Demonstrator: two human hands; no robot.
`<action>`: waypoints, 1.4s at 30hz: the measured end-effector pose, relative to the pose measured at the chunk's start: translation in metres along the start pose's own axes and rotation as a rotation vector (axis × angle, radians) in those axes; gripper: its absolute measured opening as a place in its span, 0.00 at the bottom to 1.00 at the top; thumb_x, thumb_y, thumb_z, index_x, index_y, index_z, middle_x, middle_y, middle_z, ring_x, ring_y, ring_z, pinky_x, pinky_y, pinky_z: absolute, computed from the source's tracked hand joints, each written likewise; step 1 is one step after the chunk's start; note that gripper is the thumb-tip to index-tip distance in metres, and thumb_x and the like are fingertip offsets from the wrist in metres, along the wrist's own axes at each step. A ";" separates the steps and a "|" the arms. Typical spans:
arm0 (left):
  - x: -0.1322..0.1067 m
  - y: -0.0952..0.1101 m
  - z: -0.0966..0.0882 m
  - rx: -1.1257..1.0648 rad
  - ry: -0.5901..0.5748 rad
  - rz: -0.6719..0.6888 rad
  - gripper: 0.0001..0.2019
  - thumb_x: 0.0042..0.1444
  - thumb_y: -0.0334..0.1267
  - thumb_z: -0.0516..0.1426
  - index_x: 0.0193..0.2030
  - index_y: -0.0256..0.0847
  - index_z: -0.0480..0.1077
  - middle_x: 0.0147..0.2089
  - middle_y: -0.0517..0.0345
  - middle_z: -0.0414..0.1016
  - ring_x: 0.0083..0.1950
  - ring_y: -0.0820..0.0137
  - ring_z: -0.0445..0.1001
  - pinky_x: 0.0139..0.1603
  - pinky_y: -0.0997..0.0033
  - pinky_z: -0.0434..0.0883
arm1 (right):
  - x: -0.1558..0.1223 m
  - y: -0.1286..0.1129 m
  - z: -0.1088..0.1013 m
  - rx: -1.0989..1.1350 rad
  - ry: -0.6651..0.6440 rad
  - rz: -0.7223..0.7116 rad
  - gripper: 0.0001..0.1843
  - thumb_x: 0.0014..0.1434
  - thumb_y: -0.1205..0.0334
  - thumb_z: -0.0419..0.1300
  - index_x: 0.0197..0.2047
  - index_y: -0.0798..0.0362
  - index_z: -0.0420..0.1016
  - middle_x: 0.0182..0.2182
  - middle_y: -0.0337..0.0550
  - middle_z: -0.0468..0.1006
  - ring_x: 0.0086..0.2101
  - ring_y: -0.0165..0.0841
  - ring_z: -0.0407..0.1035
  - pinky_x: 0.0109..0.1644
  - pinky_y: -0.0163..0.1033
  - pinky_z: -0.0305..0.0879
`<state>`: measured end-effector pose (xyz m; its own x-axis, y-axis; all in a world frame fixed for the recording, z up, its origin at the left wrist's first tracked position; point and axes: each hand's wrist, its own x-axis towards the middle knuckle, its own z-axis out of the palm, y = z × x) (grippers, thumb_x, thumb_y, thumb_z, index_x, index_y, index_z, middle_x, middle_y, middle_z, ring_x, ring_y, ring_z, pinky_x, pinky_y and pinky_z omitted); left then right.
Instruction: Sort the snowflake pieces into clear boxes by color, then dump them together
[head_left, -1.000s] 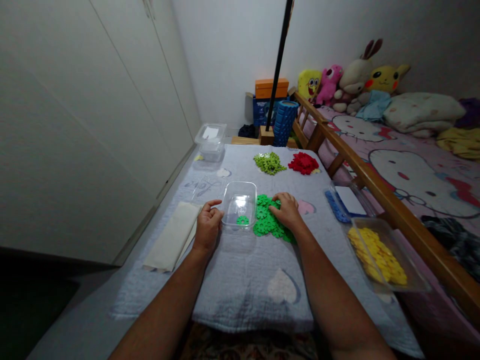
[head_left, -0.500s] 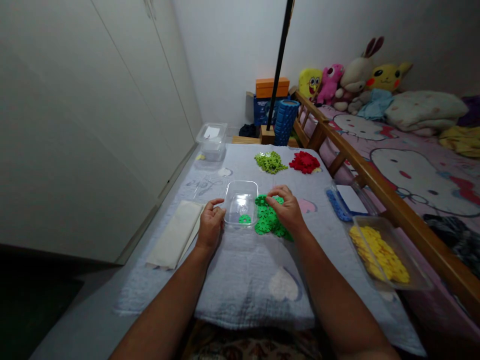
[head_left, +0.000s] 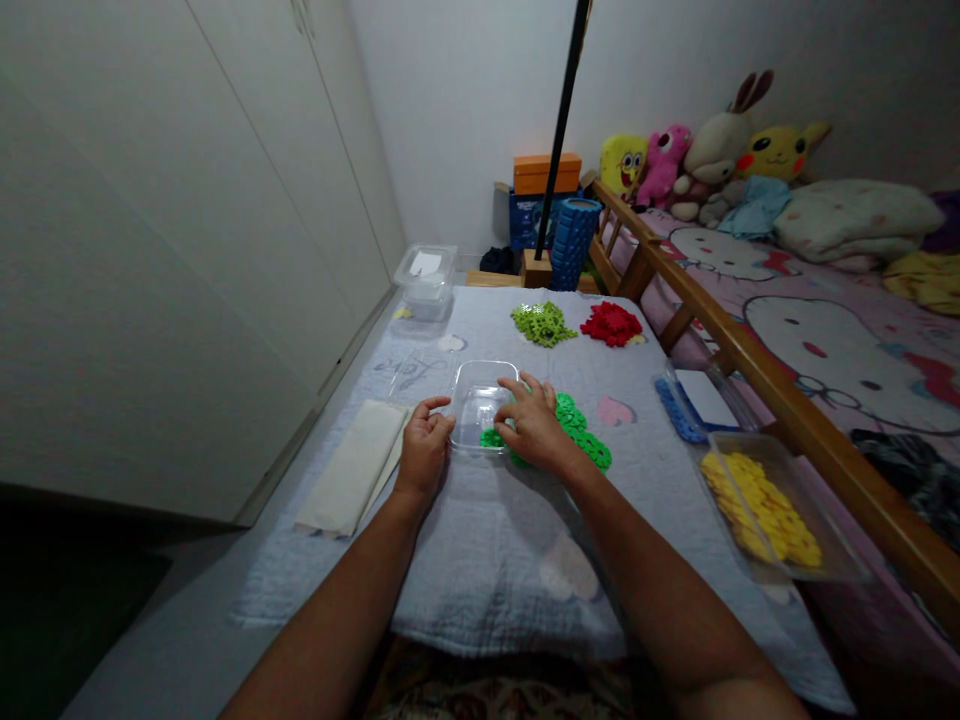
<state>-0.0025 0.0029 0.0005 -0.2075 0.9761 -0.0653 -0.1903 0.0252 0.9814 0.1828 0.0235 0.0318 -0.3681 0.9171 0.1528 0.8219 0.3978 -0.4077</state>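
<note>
A clear plastic container (head_left: 476, 398) stands on the grey quilted cloth (head_left: 487, 560) in front of me. My left hand (head_left: 423, 450) grips its left rim with curled fingers. My right hand (head_left: 534, 425) hovers over the container's right rim, fingers curled round green snowflake pieces. One green piece (head_left: 490, 438) shows at the container's near edge, under my thumb. The pile of green pieces (head_left: 583, 432) lies just right of my right hand.
Lime pieces (head_left: 543, 323) and red pieces (head_left: 611, 323) lie in piles farther back. A tray of yellow pieces (head_left: 757, 505) and blue pieces (head_left: 673, 410) sit right, by the wooden bed rail (head_left: 750, 370). Folded cloth (head_left: 352, 478) left; stacked clear boxes (head_left: 425, 280) and a black pole (head_left: 559, 130) behind.
My right hand has moved left from the green pile to the container's right rim with green pieces in it. My left hand has stayed on the container.
</note>
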 end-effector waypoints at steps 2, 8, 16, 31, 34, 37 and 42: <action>0.000 0.000 0.000 0.001 0.006 -0.001 0.20 0.49 0.44 0.64 0.48 0.40 0.69 0.19 0.76 0.57 0.18 0.78 0.53 0.20 0.78 0.53 | 0.002 0.007 -0.003 0.043 0.063 -0.013 0.09 0.63 0.63 0.62 0.40 0.47 0.86 0.69 0.46 0.68 0.71 0.52 0.50 0.73 0.65 0.44; 0.000 0.001 0.000 0.013 0.017 -0.002 0.19 0.49 0.43 0.64 0.47 0.41 0.70 0.19 0.76 0.55 0.17 0.78 0.53 0.20 0.77 0.51 | 0.010 0.046 -0.010 0.051 0.318 0.208 0.15 0.66 0.64 0.55 0.45 0.48 0.85 0.60 0.50 0.75 0.62 0.46 0.62 0.69 0.56 0.55; 0.001 -0.005 -0.003 0.035 0.052 0.047 0.18 0.51 0.41 0.63 0.48 0.41 0.70 0.19 0.75 0.54 0.18 0.78 0.51 0.20 0.77 0.50 | 0.009 0.049 0.009 -0.196 0.083 0.207 0.20 0.64 0.58 0.61 0.58 0.48 0.80 0.71 0.52 0.65 0.70 0.57 0.49 0.71 0.69 0.43; 0.002 -0.006 -0.003 0.031 0.088 0.056 0.17 0.51 0.40 0.63 0.47 0.40 0.71 0.20 0.74 0.53 0.19 0.77 0.50 0.21 0.77 0.50 | 0.004 0.060 0.014 -0.223 0.088 0.176 0.11 0.67 0.63 0.59 0.48 0.46 0.83 0.56 0.46 0.81 0.66 0.51 0.58 0.72 0.69 0.37; 0.002 -0.007 -0.003 0.027 0.077 0.053 0.17 0.51 0.41 0.63 0.47 0.40 0.70 0.20 0.75 0.53 0.19 0.77 0.50 0.21 0.77 0.50 | 0.004 0.059 0.014 -0.202 0.048 0.192 0.13 0.67 0.62 0.59 0.52 0.47 0.80 0.56 0.46 0.81 0.66 0.52 0.58 0.72 0.69 0.37; 0.003 -0.008 -0.004 0.015 0.061 0.052 0.17 0.51 0.41 0.63 0.48 0.40 0.70 0.20 0.76 0.51 0.19 0.78 0.47 0.21 0.77 0.49 | 0.005 0.059 0.017 -0.186 0.034 0.209 0.20 0.68 0.62 0.57 0.61 0.48 0.75 0.62 0.49 0.77 0.66 0.52 0.57 0.71 0.68 0.39; 0.003 -0.008 -0.004 0.022 0.069 0.046 0.17 0.51 0.41 0.62 0.48 0.40 0.70 0.20 0.75 0.52 0.19 0.78 0.48 0.21 0.77 0.50 | 0.008 0.060 0.018 -0.176 0.018 0.192 0.24 0.67 0.64 0.56 0.65 0.48 0.74 0.63 0.52 0.76 0.64 0.50 0.59 0.71 0.64 0.40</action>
<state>-0.0058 0.0044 -0.0081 -0.2812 0.9591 -0.0311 -0.1583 -0.0144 0.9873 0.2212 0.0541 -0.0080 -0.1915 0.9759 0.1044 0.9395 0.2131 -0.2683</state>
